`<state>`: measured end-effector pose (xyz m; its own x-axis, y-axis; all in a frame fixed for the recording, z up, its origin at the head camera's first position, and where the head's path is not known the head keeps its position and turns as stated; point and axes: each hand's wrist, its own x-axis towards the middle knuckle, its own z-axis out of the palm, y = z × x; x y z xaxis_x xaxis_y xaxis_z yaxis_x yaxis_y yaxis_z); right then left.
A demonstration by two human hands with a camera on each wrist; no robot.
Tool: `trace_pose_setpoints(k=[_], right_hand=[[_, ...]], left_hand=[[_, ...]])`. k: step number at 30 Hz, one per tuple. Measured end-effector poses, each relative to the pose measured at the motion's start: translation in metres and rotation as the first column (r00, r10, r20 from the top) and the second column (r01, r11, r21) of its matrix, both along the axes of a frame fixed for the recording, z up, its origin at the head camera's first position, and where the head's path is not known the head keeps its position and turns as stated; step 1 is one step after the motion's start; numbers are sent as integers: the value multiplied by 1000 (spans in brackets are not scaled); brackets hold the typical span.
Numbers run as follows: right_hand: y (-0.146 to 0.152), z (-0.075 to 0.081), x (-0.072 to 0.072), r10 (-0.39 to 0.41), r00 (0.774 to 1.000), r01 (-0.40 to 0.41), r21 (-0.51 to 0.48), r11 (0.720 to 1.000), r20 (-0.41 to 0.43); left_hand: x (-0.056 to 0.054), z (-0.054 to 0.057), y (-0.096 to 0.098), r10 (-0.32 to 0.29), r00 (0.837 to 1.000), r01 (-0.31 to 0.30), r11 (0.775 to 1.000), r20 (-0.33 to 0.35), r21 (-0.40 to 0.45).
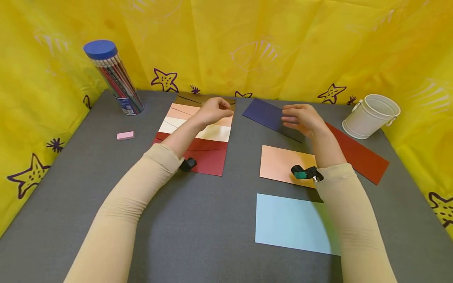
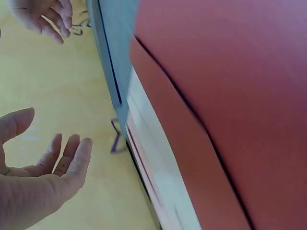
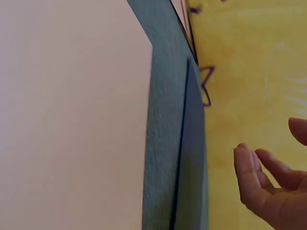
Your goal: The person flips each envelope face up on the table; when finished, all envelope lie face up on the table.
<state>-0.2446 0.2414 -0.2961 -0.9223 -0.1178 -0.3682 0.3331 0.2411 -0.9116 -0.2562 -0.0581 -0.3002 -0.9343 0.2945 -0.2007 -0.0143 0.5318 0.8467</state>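
Observation:
My left hand (image 1: 213,113) hovers over a stack of overlapping envelopes, its fingers loosely bent around nothing. From back to front, the stack has a brown envelope (image 1: 187,99), a peach envelope (image 1: 184,111), a cream envelope (image 1: 220,133) and a red envelope (image 1: 209,161). Above the right end of a navy envelope (image 1: 263,114) is my right hand (image 1: 304,118), fingers relaxed and holding nothing. Nearer to me lie a separate peach envelope (image 1: 279,165) and a light blue envelope (image 1: 290,222). Another red envelope (image 1: 364,157) lies partly behind my right forearm.
A clear tube of pencils with a blue lid (image 1: 100,50) stands at the back left, with a pink eraser (image 1: 125,135) in front of it. A white metal bucket (image 1: 368,118) stands at the back right. Yellow patterned cloth (image 1: 219,47) hangs around the grey table (image 1: 198,236).

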Motion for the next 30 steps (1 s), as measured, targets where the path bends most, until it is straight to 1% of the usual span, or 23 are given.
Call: trace_pose_setpoints(k=[3,5,7,11,15,17,20,22,24,27,30], right_hand=[[15,0,-4,-58,998,59,-5,998,30],[23,-2,-6,-93,994,94,-2,996,50],[31,-5,-7,-111,992,109,26,994,59],[41,-13,-10,-123,992,118,141,983,29],[47,-21,-12,-140,990,138,281,950,-11],[49,-23,-13,-160,987,152,322,935,0],[53,-23,-14,-189,981,162,366,916,40],[55,-22,-14,-198,977,157,378,912,72],[57,-21,-14,-203,975,154,380,912,92],[59,-21,-15,-207,973,157,365,917,100],[60,-22,-16,-208,973,161,353,921,100]], left_hand=[[-5,-5,17,-5,1000,4,999,16,53],[-9,-9,28,2,1000,-4,997,32,81],[-13,-12,38,10,999,-16,994,52,108],[-18,-15,53,20,994,-37,987,109,155],[-25,-17,63,32,984,-65,981,177,182],[-29,-17,66,47,976,-89,978,215,190],[-35,-20,72,76,965,-129,971,253,202],[-39,-22,75,94,957,-153,968,276,200],[-42,-25,78,108,952,-168,966,285,196],[-45,-28,81,113,950,-173,967,293,188],[-46,-30,81,109,949,-172,965,296,196]])
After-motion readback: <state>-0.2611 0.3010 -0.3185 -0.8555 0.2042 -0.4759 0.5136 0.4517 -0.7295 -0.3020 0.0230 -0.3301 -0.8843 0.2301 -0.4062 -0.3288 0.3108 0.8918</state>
